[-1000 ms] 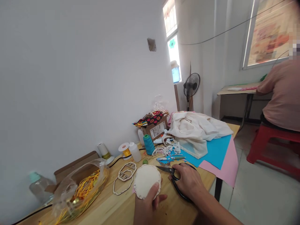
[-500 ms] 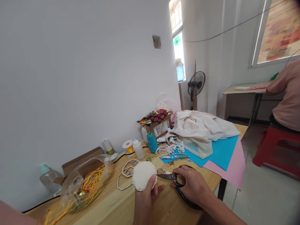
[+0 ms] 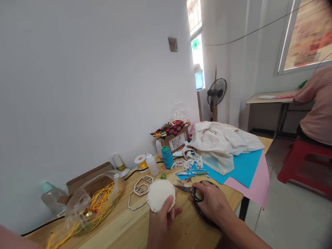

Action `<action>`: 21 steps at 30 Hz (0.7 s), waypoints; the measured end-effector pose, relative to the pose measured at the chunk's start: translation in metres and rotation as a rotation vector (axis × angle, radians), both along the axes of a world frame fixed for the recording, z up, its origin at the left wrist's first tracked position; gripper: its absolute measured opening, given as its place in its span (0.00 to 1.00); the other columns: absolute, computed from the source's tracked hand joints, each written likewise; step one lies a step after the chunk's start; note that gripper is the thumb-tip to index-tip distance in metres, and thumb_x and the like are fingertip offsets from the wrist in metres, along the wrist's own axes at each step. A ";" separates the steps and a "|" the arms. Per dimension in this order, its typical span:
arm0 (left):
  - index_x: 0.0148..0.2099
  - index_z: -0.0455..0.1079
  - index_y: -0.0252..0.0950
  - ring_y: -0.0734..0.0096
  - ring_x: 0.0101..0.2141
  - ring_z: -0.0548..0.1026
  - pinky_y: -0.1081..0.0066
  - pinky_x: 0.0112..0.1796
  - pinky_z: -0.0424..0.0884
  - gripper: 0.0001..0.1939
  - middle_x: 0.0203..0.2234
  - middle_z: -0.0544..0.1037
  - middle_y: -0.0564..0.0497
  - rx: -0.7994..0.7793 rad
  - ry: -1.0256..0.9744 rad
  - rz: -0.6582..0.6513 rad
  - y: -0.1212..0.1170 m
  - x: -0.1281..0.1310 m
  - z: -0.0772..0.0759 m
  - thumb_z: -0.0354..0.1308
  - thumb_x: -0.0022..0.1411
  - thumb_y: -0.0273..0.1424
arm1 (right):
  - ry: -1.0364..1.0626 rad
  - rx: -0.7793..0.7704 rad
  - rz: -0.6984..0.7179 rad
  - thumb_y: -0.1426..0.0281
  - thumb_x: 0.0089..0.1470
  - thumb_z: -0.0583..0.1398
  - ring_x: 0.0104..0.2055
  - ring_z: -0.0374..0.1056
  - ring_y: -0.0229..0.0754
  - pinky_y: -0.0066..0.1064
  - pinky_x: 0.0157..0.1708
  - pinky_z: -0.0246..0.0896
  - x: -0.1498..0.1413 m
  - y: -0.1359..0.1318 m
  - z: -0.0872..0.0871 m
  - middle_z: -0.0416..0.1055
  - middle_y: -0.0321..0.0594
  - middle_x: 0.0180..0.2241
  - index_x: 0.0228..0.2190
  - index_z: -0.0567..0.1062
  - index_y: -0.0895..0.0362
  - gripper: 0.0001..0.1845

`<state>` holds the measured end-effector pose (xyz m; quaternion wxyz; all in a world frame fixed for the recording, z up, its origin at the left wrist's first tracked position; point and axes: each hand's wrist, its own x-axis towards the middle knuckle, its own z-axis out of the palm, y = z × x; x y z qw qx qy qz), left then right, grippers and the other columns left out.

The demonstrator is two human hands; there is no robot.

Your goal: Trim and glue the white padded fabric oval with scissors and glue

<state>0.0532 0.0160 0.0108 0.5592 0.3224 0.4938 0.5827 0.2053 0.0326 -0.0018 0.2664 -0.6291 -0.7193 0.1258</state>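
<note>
A round white fabric-covered disc (image 3: 160, 194) with a gathered-looking, scalloped edge is pinched in my left hand (image 3: 166, 209), thumb on its face. My right hand (image 3: 210, 200) is closed round the black handles of a pair of scissors (image 3: 186, 188). Their blades point left, with the tips near the disc's right edge; whether they touch it I cannot tell. Just left of the disc lie a cut-out lattice frame (image 3: 141, 186) and a thin outline ring (image 3: 135, 204) on the wooden table (image 3: 124, 231).
Behind my hands are white scraps (image 3: 190, 163), a teal thread cone (image 3: 167, 157), a squeeze bottle (image 3: 152, 165) and a yellow spool (image 3: 141, 162). Cream cloth (image 3: 223, 141) covers blue sheets (image 3: 247, 167) at right. A bag of yellow cords (image 3: 101, 200) lies left. A person (image 3: 317, 103) sits far right.
The disc has shifted slightly right and down in my left hand. The scissor blades now sit a little higher against its edge, and the whole view has moved slightly.
</note>
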 end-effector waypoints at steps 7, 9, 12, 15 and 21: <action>0.26 0.65 0.35 0.83 0.13 0.55 0.67 0.29 0.72 0.12 0.09 0.60 0.64 0.012 -0.018 0.053 0.000 -0.001 0.002 0.64 0.40 0.34 | 0.089 0.067 0.011 0.63 0.46 0.56 0.35 0.66 0.42 0.29 0.31 0.56 0.002 -0.004 -0.002 0.71 0.37 0.32 0.33 0.72 0.50 0.11; 0.25 0.65 0.36 0.84 0.14 0.55 0.68 0.29 0.71 0.10 0.09 0.60 0.64 0.033 -0.027 0.059 0.001 -0.003 0.001 0.63 0.41 0.33 | 0.103 0.083 0.062 0.63 0.46 0.57 0.33 0.66 0.41 0.28 0.30 0.56 0.002 -0.005 -0.002 0.70 0.36 0.31 0.33 0.72 0.50 0.10; 0.25 0.65 0.35 0.83 0.13 0.54 0.69 0.28 0.71 0.10 0.07 0.58 0.63 0.029 -0.004 0.037 0.002 -0.002 0.000 0.62 0.42 0.33 | 0.072 0.065 0.066 0.63 0.45 0.57 0.34 0.66 0.42 0.29 0.30 0.56 0.001 -0.005 -0.002 0.70 0.36 0.30 0.32 0.73 0.50 0.10; 0.27 0.67 0.34 0.82 0.12 0.53 0.68 0.26 0.71 0.11 0.06 0.56 0.64 -0.004 0.014 0.022 0.000 -0.001 0.001 0.63 0.40 0.33 | 0.032 0.039 -0.010 0.65 0.46 0.56 0.36 0.67 0.44 0.30 0.30 0.56 0.000 -0.002 -0.002 0.71 0.38 0.32 0.34 0.73 0.49 0.11; 0.25 0.69 0.33 0.85 0.12 0.48 0.67 0.28 0.71 0.12 0.06 0.56 0.64 0.037 -0.002 -0.056 -0.003 -0.003 0.004 0.64 0.40 0.35 | 0.042 0.038 -0.084 0.65 0.46 0.55 0.36 0.67 0.47 0.32 0.30 0.57 0.000 0.000 -0.004 0.71 0.38 0.32 0.34 0.73 0.49 0.11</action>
